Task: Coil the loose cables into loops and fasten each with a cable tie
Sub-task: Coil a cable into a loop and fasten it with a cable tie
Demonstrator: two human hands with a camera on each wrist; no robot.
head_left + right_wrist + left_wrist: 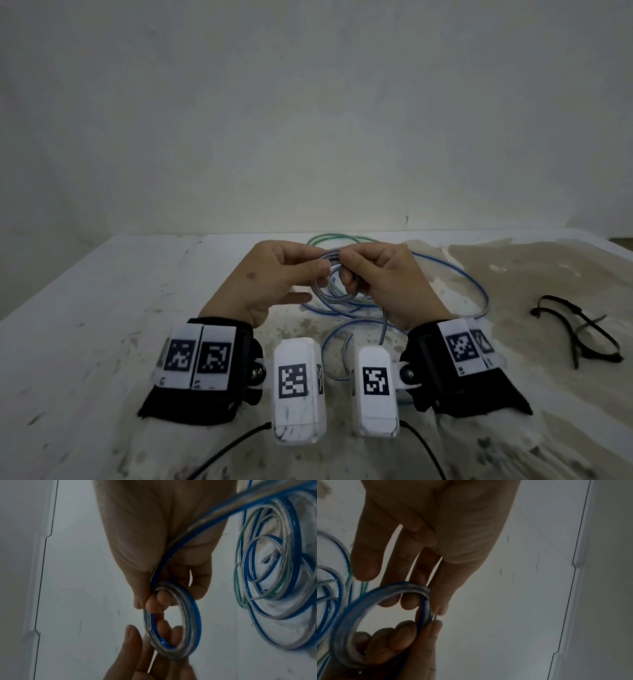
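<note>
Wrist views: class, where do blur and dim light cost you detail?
Left wrist view: the blue coil smears with motion blur, and the fingers are underlit. Right wrist view: the coil is sharper, though the hand is dim.

I work at a white table [102,308], scuffed with grey marks on my left and stained a dull tan across its right side [534,274]. Behind its far edge stands a plain pale wall [308,102]. From below, my wrist views show a pale ceiling with a thin stepped dark line [573,563] running along it.
</note>
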